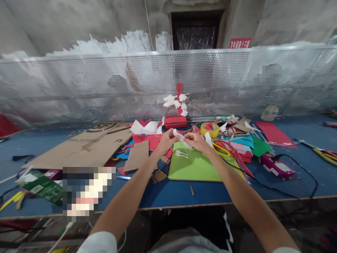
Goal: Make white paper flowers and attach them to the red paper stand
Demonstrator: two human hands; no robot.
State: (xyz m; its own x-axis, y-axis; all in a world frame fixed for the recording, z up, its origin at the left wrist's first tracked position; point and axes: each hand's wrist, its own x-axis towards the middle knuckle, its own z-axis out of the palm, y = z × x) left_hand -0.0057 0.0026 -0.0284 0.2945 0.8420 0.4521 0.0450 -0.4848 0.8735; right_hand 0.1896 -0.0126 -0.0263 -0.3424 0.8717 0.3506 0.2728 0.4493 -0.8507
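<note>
Broadly, a perforated metal screen (86, 80) spans your view, running out of frame on both sides. Your blue counter (163, 196) is also cut off left and right; a pixelated patch (88, 193) hides something at its near left. Printed cardboard (68, 151) lies leftward, its lettering only partly readable. Your right forearm (237, 182) covers part of the lime-green sheet (195, 168). Over that sheet's far edge, your left hand (168, 140) and right hand (198, 141) share a closed grip on a white paper strip (181, 137), partly hidden by your fingers. Small white cutouts (181, 154), hard to identify, lie below it.
</note>
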